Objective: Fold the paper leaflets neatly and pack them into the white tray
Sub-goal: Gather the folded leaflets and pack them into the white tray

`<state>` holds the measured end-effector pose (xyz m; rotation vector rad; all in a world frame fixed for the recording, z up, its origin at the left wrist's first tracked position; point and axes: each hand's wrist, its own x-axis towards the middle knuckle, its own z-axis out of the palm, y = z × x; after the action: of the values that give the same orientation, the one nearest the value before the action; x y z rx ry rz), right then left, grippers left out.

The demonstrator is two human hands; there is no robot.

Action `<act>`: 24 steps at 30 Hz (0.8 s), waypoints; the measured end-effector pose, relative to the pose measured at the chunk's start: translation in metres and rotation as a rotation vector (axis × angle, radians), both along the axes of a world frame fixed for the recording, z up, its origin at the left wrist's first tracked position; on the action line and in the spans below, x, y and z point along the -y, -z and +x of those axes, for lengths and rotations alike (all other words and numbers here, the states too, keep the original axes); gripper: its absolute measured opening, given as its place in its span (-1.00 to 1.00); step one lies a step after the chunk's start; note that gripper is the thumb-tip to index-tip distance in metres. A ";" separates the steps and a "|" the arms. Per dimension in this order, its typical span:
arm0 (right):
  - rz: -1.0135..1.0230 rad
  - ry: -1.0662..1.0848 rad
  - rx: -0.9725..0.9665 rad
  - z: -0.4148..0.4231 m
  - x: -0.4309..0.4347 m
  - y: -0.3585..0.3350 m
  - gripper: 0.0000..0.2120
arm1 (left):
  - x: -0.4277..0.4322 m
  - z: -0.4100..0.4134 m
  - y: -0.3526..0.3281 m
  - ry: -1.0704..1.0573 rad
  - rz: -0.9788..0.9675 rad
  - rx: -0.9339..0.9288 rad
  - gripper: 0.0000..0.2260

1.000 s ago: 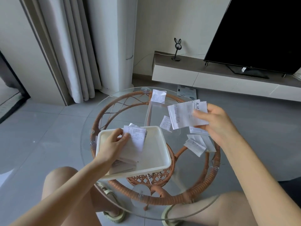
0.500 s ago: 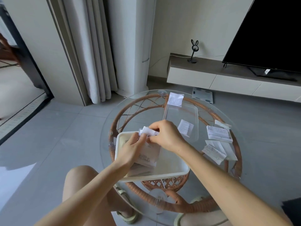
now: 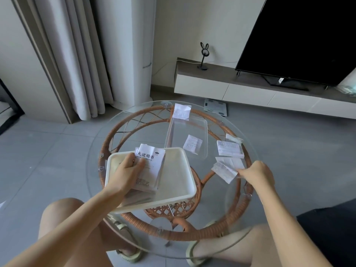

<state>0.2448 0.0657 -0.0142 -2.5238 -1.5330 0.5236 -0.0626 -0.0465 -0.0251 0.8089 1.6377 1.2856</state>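
Glass table (image 3: pixel 217 206); left grip (image 3: pixel 126 173) flat on stack (image 3: pixel 152 170) in tray (image 3: pixel 173 180); right grip (image 3: pixel 257 176), fingertips hidden, apparently round leaflet (image 3: pixel 223 169).

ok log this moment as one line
left hand: presses leaflet stack in white tray | right hand: pinches loose leaflet on glass table | unpacked: other leaflets on table

Bare right half in white tray (image 3: pixel 174 170), clear lid (image 3: pixel 192 128) behind, leaflets (image 3: pixel 229 149) right

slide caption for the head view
Left hand rests on folded leaflets in the white tray; right hand pinches a loose leaflet.
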 end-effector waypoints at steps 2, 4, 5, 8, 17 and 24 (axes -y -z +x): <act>0.011 0.004 -0.061 -0.001 -0.002 0.006 -0.66 | 0.001 0.002 -0.001 0.001 0.018 -0.026 -0.68; 0.027 0.022 -0.122 -0.002 -0.003 0.009 -0.67 | 0.001 0.003 -0.003 0.002 0.028 -0.033 -0.67; 0.039 0.020 -0.141 0.000 -0.004 0.011 -0.70 | 0.001 0.003 -0.003 0.003 0.025 -0.028 -0.67; 0.119 -0.006 -0.144 0.008 0.001 0.008 -0.77 | 0.000 0.002 -0.002 0.004 0.020 -0.008 -0.69; 0.676 -0.343 -0.450 -0.025 0.043 -0.071 -0.91 | 0.000 -0.002 0.000 0.012 -0.008 -0.001 -0.72; -0.131 -0.846 -0.609 -0.142 0.051 -0.067 -0.79 | 0.003 -0.002 -0.005 0.001 -0.040 0.053 -0.68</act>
<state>0.1031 0.0147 0.0530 -1.4123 -2.2297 1.3566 -0.0647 -0.0491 -0.0201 0.7455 1.6157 1.2597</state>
